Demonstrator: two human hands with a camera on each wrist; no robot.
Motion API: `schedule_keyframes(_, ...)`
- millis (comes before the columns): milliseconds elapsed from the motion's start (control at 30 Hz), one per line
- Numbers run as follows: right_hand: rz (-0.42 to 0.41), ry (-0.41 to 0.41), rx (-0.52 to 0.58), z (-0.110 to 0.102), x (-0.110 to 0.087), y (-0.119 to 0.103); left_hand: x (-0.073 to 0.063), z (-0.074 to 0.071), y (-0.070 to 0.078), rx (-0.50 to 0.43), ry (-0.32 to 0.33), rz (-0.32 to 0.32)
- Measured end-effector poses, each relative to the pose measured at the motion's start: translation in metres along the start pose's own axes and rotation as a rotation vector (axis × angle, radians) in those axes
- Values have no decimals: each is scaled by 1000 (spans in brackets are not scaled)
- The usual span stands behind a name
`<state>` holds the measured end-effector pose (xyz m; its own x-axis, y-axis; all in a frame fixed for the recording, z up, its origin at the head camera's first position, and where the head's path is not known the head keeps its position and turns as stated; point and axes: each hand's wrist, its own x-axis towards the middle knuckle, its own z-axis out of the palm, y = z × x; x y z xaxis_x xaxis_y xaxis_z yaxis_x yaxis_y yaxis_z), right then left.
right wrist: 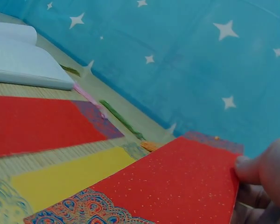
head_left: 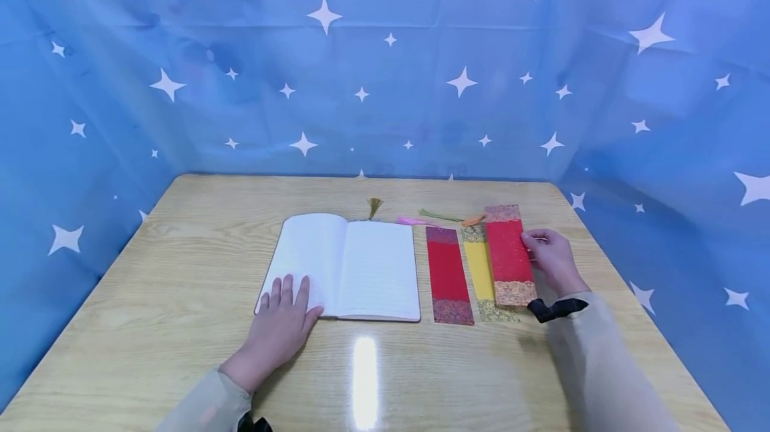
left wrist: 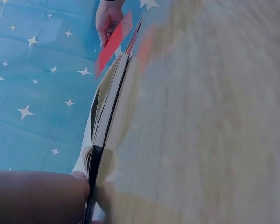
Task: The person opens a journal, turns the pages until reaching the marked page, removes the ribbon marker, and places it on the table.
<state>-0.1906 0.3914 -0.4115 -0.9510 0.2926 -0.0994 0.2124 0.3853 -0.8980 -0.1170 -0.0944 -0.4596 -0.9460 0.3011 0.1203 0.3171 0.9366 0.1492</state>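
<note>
An open notebook [head_left: 379, 271] with pale, lined pages lies on the table. My left hand [head_left: 279, 321] rests with spread, straight fingers on its lower left page, the thumb [left wrist: 42, 198] at the near edge in the left wrist view. My right hand [head_left: 553, 258] pinches the right edge of a red bookmark [head_left: 510, 251] with patterned ends, raised and tilted above the table. Partly covered by it in the head view is a yellow bookmark [head_left: 477, 265] lying flat. Another red bookmark [head_left: 448, 271] lies between that one and the notebook.
A dark olive tassel [head_left: 375, 206] sticks out past the notebook's top. Pink [head_left: 415, 221], green [head_left: 439, 215] and orange [head_left: 472, 221] tassels lie behind the bookmarks. Around the wooden table [head_left: 180, 251] hangs a blue curtain [head_left: 385, 111] with white stars.
</note>
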Motion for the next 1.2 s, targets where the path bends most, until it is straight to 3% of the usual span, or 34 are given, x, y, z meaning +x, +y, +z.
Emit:
schedule_keyframes(200, 10, 14, -4, -17, 1, 10, 1, -3, 1, -4, -20, -2)
schedule_keyframes(367, 64, 10, -58, -27, 1, 20, 1, -4, 1, -2, -23, -3)
schedule_keyframes(533, 105, 15, -78, -31, 0, 28, 2, -2, -1, 7, 1, 6)
schedule_keyframes(733, 93, 26, -76, -28, -2, 37, 3, -1, 0, -6, -24, -7)
schedule_keyframes(967, -66, 117, -447, -20, -5, 40, 2, -3, 0, -16, -44, -13)
schedule_keyframes(1200, -94, 147, -636, -14, -10, 33, 3, -4, 0, -8, -34, -1)
